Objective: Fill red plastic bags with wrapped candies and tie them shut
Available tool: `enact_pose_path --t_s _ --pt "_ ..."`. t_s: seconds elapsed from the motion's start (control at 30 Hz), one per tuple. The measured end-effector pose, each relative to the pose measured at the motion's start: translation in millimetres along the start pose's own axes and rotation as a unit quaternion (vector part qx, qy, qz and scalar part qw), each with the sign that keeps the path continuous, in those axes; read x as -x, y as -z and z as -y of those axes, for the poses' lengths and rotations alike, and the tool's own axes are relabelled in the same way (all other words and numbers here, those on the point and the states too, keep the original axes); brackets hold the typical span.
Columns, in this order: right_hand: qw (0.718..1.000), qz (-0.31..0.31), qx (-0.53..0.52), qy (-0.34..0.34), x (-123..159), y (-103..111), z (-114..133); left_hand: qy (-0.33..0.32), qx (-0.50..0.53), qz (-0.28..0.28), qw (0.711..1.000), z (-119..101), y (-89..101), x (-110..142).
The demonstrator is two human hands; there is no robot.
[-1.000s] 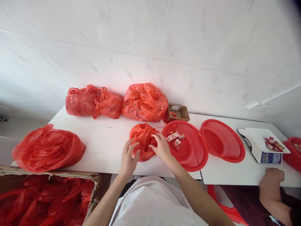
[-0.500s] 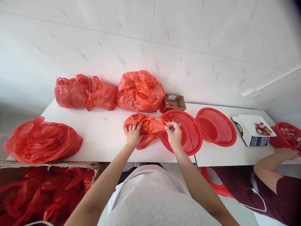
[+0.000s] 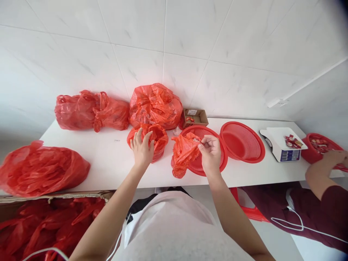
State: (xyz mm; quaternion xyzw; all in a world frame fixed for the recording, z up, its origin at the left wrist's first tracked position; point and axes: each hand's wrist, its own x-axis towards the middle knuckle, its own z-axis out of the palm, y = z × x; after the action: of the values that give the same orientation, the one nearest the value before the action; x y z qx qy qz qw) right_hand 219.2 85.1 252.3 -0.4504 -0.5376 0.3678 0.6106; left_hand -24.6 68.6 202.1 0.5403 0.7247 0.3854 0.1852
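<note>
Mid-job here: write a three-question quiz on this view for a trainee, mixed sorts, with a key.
1. Which hand, left or right, pinches the loose red bag that overlaps a red basket in view?
2. True or false: small wrapped pieces lie on the white scale.
3. The left hand is nearest to: A) the cardboard box; B) the rumpled red bag; C) the wall socket.

Key: 1. Right hand. 2. True. 3. B.

A thin red plastic bag (image 3: 182, 156), crumpled and limp, droops from the right hand (image 3: 211, 155). Just to its left, a rounded red bag (image 3: 161, 145) sits creased on the worktop (image 3: 108, 159), mouth open upward, at the left hand (image 3: 143, 151).
</note>
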Motion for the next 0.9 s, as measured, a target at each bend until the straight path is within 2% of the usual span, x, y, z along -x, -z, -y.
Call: enact_pose_path --t_s 0.1,0.2,0.27,0.33,0.4,0.53,0.6,0.63,0.7,0.73,0.8,0.83,0.87,0.9 --pt "0.999 0.019 -0.033 -0.011 12 -5 3 -0.009 0.158 0.101 0.982 -26 2.6 39" --pt "0.996 0.034 -0.080 -0.025 24 -16 8 0.010 0.287 0.238 0.928 -46 -12.3 77" --pt "0.993 0.054 -0.103 -0.034 31 -23 12 0.033 0.345 0.288 0.892 -53 -23.8 93" --pt "0.989 0.063 -0.127 -0.052 34 -27 15 0.056 0.364 0.291 0.883 -52 -29.9 98" --pt "0.983 0.039 -0.157 -0.086 30 -21 18 0.071 0.354 0.269 0.893 -43 -27.2 92" --pt "0.972 -0.049 -0.175 -0.148 6 14 22 0.084 0.308 0.189 0.929 -9 2.4 67" --pt "0.977 -0.055 -0.124 -0.162 0 33 23 0.090 0.295 0.143 0.940 6 21.3 55" --pt "0.982 -0.035 -0.079 -0.165 -1 41 22 0.093 0.294 0.125 0.943 11 30.0 49" --pt "0.983 0.069 0.040 -0.167 5 51 18 0.096 0.294 0.097 0.946 18 44.7 37" --pt "0.969 0.147 0.105 -0.171 9 54 16 0.095 0.293 0.086 0.947 19 51.1 31" --pt "0.911 0.306 0.201 -0.191 19 56 11 0.090 0.283 0.073 0.952 20 62.9 18" --pt "0.881 0.364 0.225 -0.202 22 58 9 0.087 0.271 0.071 0.956 19 68.9 11" --pt "0.863 0.394 0.239 -0.208 24 60 7 0.084 0.255 0.072 0.961 20 74.8 4" --pt "0.860 0.395 0.249 -0.205 24 64 6 0.081 0.233 0.071 0.966 20 80.2 -2"
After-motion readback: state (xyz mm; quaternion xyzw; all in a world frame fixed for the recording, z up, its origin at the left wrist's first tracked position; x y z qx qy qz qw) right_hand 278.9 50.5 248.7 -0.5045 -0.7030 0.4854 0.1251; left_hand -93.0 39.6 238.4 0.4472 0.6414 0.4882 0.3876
